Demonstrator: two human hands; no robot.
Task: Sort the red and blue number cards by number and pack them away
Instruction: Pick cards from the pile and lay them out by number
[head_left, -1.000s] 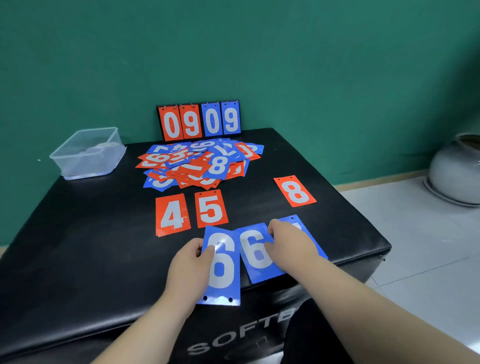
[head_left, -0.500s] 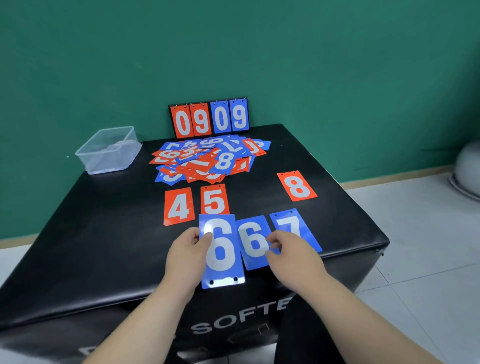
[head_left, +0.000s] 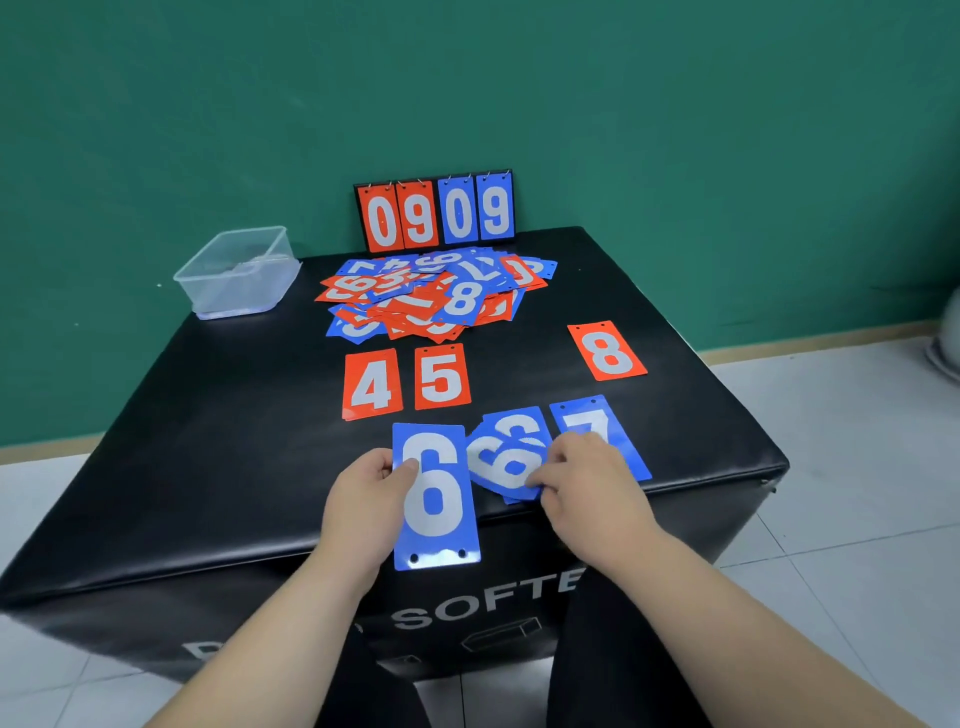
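My left hand (head_left: 363, 493) pinches a blue 6 card (head_left: 434, 499) by its left edge, lifted over the front edge of the black box (head_left: 208, 467). My right hand (head_left: 587, 483) grips the lower corner of a small stack of blue 6 cards (head_left: 511, 452), blurred and tilted on the box top. A blue 7 card (head_left: 597, 421) lies flat just right of that stack, partly under my right hand. Red 4 (head_left: 372, 384), red 5 (head_left: 441, 376) and red 8 (head_left: 607, 351) cards lie flat further back. A mixed heap of red and blue cards (head_left: 441, 299) sits behind them.
A clear plastic tub (head_left: 239, 273) stands at the back left corner of the box. A flip scoreboard (head_left: 436, 210) reading 0909 leans against the green wall behind the heap. White tiled floor surrounds the box, with a grey pot (head_left: 948, 343) at the far right.
My right hand has pulled the second blue 6 card, which now appears as a tilted, blurred stack. The left hand holds its 6 card in roughly the same place. The camera moved slightly.
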